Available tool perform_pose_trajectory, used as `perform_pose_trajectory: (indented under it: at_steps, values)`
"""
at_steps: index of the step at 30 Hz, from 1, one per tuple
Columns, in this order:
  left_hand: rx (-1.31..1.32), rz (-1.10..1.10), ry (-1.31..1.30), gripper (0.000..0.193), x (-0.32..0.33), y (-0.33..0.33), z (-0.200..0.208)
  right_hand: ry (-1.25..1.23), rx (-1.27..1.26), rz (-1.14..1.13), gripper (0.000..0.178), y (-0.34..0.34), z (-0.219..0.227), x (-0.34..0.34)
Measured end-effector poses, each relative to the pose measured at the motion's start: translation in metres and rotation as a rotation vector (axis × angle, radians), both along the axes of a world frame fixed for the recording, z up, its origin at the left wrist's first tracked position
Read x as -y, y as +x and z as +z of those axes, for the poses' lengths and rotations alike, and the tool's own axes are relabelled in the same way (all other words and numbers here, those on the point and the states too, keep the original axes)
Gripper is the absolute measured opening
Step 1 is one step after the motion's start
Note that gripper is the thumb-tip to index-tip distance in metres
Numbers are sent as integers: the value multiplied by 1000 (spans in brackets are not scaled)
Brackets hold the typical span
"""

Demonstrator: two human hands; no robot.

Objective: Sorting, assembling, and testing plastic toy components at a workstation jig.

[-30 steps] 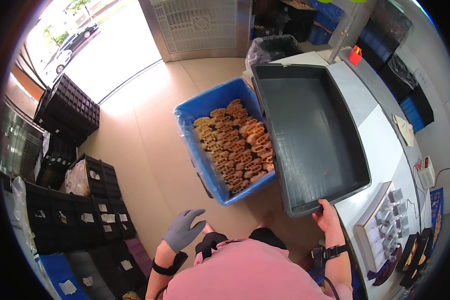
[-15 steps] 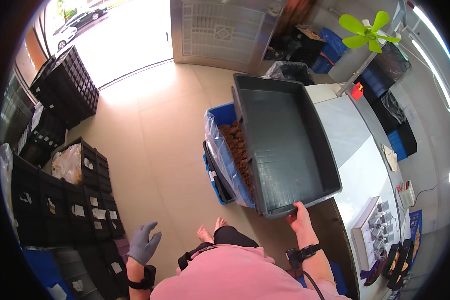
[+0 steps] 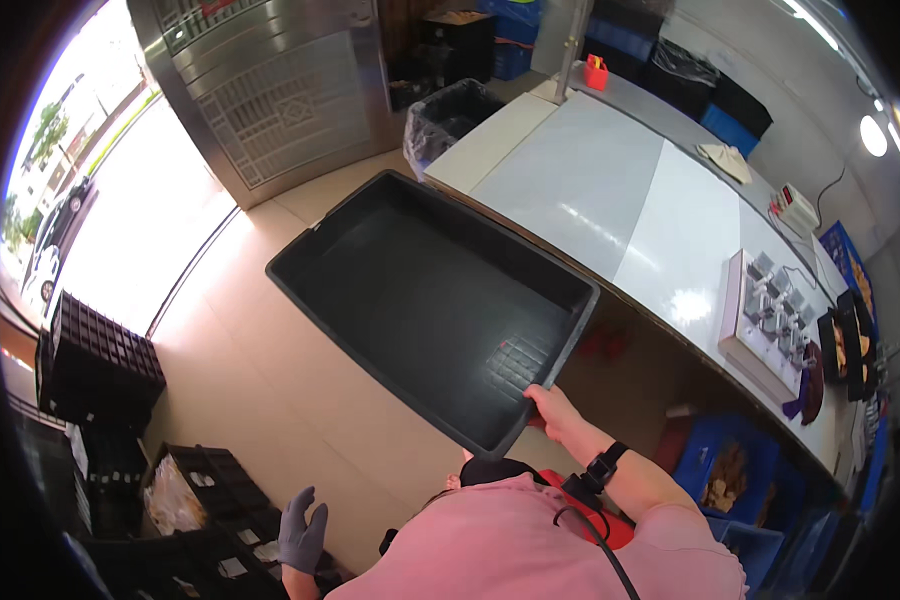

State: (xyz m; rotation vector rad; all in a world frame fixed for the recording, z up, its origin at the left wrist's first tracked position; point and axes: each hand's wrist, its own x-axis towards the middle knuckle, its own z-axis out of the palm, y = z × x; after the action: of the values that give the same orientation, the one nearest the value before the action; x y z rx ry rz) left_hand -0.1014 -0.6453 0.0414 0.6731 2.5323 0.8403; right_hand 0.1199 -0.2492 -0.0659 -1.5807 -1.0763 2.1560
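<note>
A large, black, shallow rectangular tray [image 3: 425,305] fills the middle of the view, and nothing lies in it. My bare right hand [image 3: 558,412] is closed on the rim at its near right corner, the thumb over the edge; the other fingers are partly hidden beneath. My left hand [image 3: 302,532], in a grey glove, is held off to the lower left, apart from the tray. Its fingers are up and spread, with nothing in them.
A long white worktable [image 3: 590,190] runs along the right, bearing a metal device with several knobs [image 3: 770,320]. Black crates [image 3: 105,355] are stacked at the left. Blue bins [image 3: 720,460] stand under the table. A lined waste bin [image 3: 450,120] is beyond the tray, near a metal door [image 3: 280,100].
The view has swung right. The tray has turned and moved off the blue crate of brown pieces, which no longer shows. My right hand keeps its hold; my left stays free.
</note>
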Motion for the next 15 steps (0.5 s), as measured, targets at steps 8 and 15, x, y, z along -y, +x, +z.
perform_pose_trajectory:
  at_steps: [8,15]
  values:
    - [80,-77,-21,39,-24,-41,2,39,-5,-36,34,-11,15,1]
    - [100,-158,-47,39,-18,-118,3,175,-29,-268,32,0,-29,17]
